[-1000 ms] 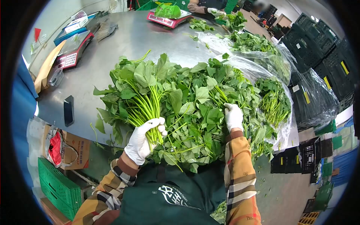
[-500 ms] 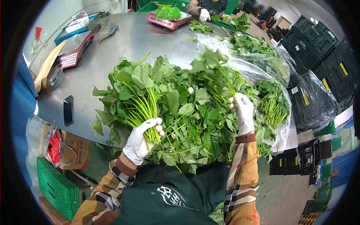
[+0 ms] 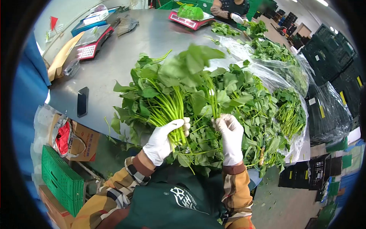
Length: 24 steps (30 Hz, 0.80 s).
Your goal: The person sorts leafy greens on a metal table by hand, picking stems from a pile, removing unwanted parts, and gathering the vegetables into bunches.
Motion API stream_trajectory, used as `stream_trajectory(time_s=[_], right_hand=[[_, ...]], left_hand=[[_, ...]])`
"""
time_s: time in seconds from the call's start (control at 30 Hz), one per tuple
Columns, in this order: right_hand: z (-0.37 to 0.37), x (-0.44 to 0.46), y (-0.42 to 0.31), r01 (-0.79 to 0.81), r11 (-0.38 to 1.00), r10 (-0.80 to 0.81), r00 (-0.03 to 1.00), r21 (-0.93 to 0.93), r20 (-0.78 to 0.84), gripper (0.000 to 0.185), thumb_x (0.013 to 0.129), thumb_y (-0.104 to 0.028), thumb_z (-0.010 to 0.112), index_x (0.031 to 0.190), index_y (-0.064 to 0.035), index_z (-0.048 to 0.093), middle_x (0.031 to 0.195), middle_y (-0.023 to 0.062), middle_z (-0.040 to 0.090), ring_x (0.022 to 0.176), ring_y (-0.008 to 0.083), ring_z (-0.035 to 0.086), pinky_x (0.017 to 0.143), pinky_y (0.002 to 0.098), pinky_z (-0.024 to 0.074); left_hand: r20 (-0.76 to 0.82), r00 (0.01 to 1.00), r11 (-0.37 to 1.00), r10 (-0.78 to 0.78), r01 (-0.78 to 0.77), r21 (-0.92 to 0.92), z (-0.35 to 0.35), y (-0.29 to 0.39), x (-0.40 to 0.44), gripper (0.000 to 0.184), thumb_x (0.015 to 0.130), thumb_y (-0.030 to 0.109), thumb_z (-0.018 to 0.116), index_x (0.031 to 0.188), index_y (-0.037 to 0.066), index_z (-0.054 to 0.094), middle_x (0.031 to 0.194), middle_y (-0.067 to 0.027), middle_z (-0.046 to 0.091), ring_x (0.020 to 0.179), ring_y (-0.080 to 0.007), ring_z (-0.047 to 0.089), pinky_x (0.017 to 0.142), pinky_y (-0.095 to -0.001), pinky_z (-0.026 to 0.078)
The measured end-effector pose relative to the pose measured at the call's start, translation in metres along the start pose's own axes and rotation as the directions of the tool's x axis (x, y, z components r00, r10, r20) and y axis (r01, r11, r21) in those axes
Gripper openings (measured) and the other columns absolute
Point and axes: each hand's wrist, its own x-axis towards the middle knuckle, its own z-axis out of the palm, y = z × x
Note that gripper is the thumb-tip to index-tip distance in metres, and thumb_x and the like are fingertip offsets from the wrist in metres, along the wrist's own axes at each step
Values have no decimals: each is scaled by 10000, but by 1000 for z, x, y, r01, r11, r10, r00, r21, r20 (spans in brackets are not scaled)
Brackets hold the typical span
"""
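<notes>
My left hand (image 3: 161, 142), in a white glove, is wrapped round a thick bunch of leafy green stems (image 3: 167, 105). The cut ends poke out below the fingers and the leaves fan up and to the left. Close by on the right, my gloved right hand (image 3: 229, 133) pinches a few leafy stems (image 3: 213, 93) upright; their upper leaves are blurred by motion. Under and behind both hands spreads a loose heap of the same greens (image 3: 248, 114). A knife-like tool with a wooden handle (image 3: 262, 155) lies at the heap's right front.
Bundled greens (image 3: 288, 118) lie on clear plastic at the right. Two red scales (image 3: 91, 47) stand on the metal table (image 3: 129, 45), one with a green bag (image 3: 190, 12). A phone (image 3: 82, 102) lies left. Across the table a person (image 3: 230, 11) handles greens. Dark crates (image 3: 324, 53) are stacked right.
My right hand has come left and down with its stems, nearer the bunch in my left hand. The view has shifted, and the wooden handle now shows.
</notes>
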Motion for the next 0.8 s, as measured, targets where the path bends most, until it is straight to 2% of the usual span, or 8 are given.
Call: stream_trajectory(time_s=[0.13,0.27,0.4,0.53,0.57,0.67,0.73,0.8], right_hand=[[35,-24,0,126,949,-98,989,-289,112,113,834,-19,681,929,19,634,847,4,629,754,78,550,726,234,458],[42,-29,-4,126,953,-86,984,-274,155,105,809,-11,693,893,26,643,851,20,621,773,93,545,726,239,449],[44,-29,-9,278,891,-183,943,-359,278,78,803,-12,695,845,26,641,839,26,616,780,106,546,728,247,444],[39,-25,-10,146,959,-60,941,-242,333,54,822,-15,675,846,23,645,862,47,636,780,116,558,728,262,456],[41,-28,-12,-111,993,101,959,27,263,68,861,-27,640,912,17,639,898,77,650,795,125,579,733,273,475],[32,-20,8,-2,984,-2,1000,176,20,156,958,-143,551,1040,-13,578,900,55,618,748,134,561,687,275,472],[23,-7,17,28,741,83,988,671,-132,270,976,-253,530,1126,-29,553,941,65,598,703,134,536,653,274,449],[16,-4,15,24,718,228,936,696,-268,295,978,-281,521,1149,-42,554,919,63,603,690,137,523,670,270,442]], left_hand=[[-93,995,996,33,-26,80,12,-9,-4,310,904,59,583,1188,-63,557,1017,-117,654,914,-220,649,823,-344,555],[-70,984,986,165,-163,39,7,-15,-4,239,859,-9,648,1097,-29,630,1039,-98,675,917,-180,662,807,-298,545],[-115,992,995,59,-49,87,-4,-19,-1,231,857,-5,653,1084,-41,642,1013,-96,680,911,-172,659,812,-288,536],[-83,997,995,-4,12,103,-7,-15,-1,238,863,5,648,1093,-56,634,993,-103,680,887,-184,659,811,-301,538],[-80,996,993,-29,38,116,-7,-14,-1,245,866,9,646,1100,-60,627,990,-105,679,878,-188,659,810,-305,538],[35,998,996,48,-51,68,-11,-17,1,240,888,13,612,1120,-40,587,977,-98,654,874,-192,650,784,-329,563],[-7,1000,998,8,-8,65,-9,-11,0,250,881,17,625,1122,-45,597,976,-104,663,857,-194,657,783,-323,559],[-36,999,996,-24,27,80,-8,-9,-1,265,882,24,629,1129,-67,602,984,-117,675,852,-200,659,794,-315,541]])
